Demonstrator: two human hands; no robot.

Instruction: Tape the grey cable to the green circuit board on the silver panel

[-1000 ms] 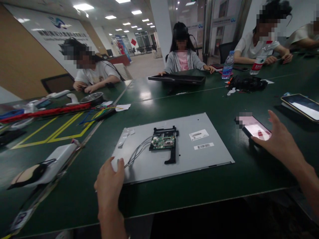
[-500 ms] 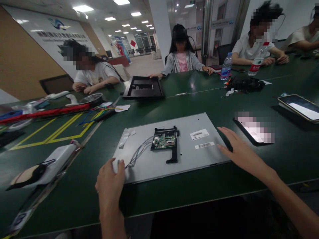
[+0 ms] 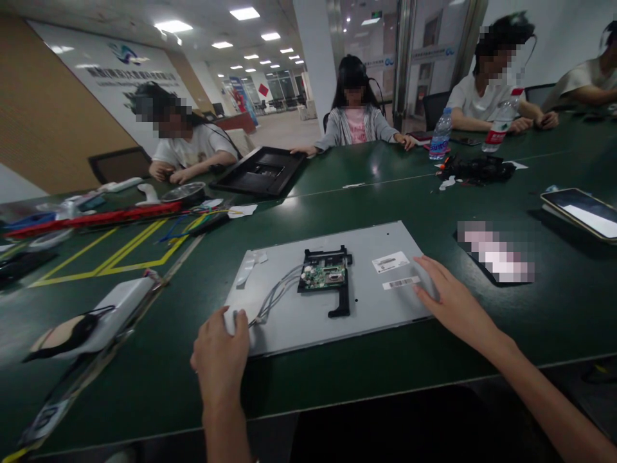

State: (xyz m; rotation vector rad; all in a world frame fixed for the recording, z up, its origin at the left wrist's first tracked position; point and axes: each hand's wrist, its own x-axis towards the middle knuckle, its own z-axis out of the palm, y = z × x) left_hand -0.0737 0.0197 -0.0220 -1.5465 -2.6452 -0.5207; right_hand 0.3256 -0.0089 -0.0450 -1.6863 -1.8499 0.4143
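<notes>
A flat grey display panel (image 3: 289, 328) lies back-up on the green table, with a green circuit board (image 3: 324, 275) in a black bracket (image 3: 341, 302) at its middle. Grey cables (image 3: 276, 290) run from the board toward the lower left corner. My left hand (image 3: 222, 350) is closed around that corner, thumb on top; its other fingertips are partly hidden. At the right edge, my right hand (image 3: 456, 299) rests with fingers stretched and thumb apart, touching the panel near two white labels (image 3: 390, 262).
A co-worker opposite has a hand on a black frame (image 3: 263, 170). Phones (image 3: 496, 254) lie at right; bottles (image 3: 439, 136) and a black object (image 3: 477, 168) stand behind. A white device (image 3: 116, 305), red strip (image 3: 96, 218) and yellow tape lines (image 3: 139, 251) are at left.
My right hand has moved left, onto the panel's right edge. The black frame opposite has turned and shifted left under the co-worker's hand. The view has shifted slightly.
</notes>
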